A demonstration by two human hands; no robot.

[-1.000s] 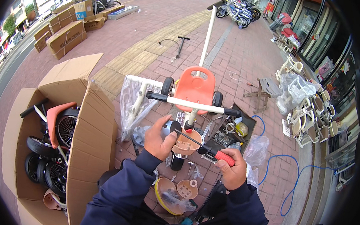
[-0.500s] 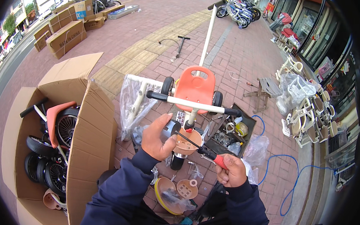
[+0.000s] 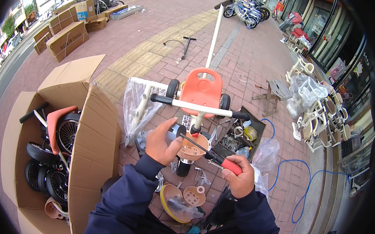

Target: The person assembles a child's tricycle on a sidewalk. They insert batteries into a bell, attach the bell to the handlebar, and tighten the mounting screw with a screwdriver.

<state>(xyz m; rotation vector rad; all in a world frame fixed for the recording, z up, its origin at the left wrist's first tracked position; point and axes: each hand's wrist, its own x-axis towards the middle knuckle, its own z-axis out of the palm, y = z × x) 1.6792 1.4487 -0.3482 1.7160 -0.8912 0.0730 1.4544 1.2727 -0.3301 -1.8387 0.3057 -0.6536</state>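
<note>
My left hand [image 3: 158, 143] is curled around a grey-blue round part with a black disc end [image 3: 180, 130], just left of the tricycle's stem. A screwdriver [image 3: 231, 166] with a red handle and dark shaft is gripped by my right hand [image 3: 241, 183]. Its shaft slants up and left across a peach plastic basket [image 3: 193, 148], and its tip is close to my left thumb and the disc. Behind stands a child's tricycle with an orange seat [image 3: 200, 91] and a white handlebar [image 3: 205, 106] with black grips. My left fingers partly hide the grey-blue part.
An open cardboard box [image 3: 96, 152] with tricycle parts and wheels stands at left. A tool tray [image 3: 255, 142] lies beyond my right hand. Peach plastic parts [image 3: 195, 196] lie below, a blue hose [image 3: 299, 160] at right, a floor pump [image 3: 186, 47] ahead. White frames [image 3: 320, 119] line the shopfront.
My right hand has shifted its fingers up along the red handle and wraps it more fully. The screwdriver has barely moved. My left hand keeps its hold, and the view has drifted slightly.
</note>
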